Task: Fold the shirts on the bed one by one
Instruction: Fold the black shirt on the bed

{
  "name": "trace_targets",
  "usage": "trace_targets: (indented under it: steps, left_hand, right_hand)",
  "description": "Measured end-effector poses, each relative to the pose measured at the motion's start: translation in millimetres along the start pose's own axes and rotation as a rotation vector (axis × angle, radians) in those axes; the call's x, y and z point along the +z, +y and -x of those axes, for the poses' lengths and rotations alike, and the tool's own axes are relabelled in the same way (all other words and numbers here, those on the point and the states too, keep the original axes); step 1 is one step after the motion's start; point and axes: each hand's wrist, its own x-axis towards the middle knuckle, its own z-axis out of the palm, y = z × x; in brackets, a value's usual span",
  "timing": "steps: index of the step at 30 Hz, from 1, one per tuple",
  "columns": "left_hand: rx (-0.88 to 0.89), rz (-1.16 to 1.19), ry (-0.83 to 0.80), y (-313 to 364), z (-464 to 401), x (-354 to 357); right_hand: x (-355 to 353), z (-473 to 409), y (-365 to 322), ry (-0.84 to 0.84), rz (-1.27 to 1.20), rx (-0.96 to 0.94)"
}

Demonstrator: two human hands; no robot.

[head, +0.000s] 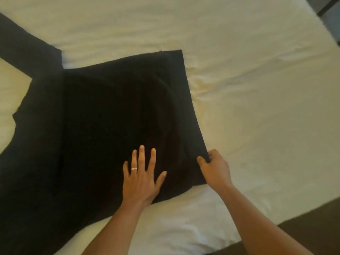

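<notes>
A black long-sleeved shirt (95, 126) lies spread on the white bed (257, 89), partly folded over itself, with one sleeve (27, 50) stretching to the upper left. My left hand (141, 179) lies flat on the shirt near its lower edge, fingers straight and spread, a ring on one finger. My right hand (214, 167) pinches the shirt's right edge near its lower corner, thumb and fingers curled round the fabric.
The white sheet is wrinkled to the right of the shirt. The bed's near edge runs diagonally at the lower right, with a dark floor (316, 227) below it. A dark piece of furniture (329, 13) shows at the top right corner.
</notes>
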Motion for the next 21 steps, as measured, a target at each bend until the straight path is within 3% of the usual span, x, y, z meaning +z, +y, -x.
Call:
trace_targets:
  steps: [3,8,11,14,16,19,21]
  left_hand:
    - [0.0,0.015,-0.039,8,2,-2]
    - [0.085,0.045,-0.119,11,12,-8]
    - [0.097,0.128,-0.095,-9,30,-17]
    - [0.001,0.248,0.114,-52,67,-21]
    - [-0.08,0.342,0.333,-98,98,-20]
    - [-0.245,0.439,0.618,-185,142,-12]
    - [-0.375,0.511,0.704,-242,165,-3]
  right_hand:
    - [-9,4,7,0.023,-0.086,0.001]
    - [-11,17,29,0.084,0.1,0.007]
    - [-7,22,21,0.146,0.086,0.033]
    - [17,53,12,0.353,0.295,-0.028]
    - [53,86,2,0.398,0.349,-0.177]
    - [126,134,-18,0.272,0.39,-0.42]
    - [177,161,-35,0.171,0.447,-0.565]
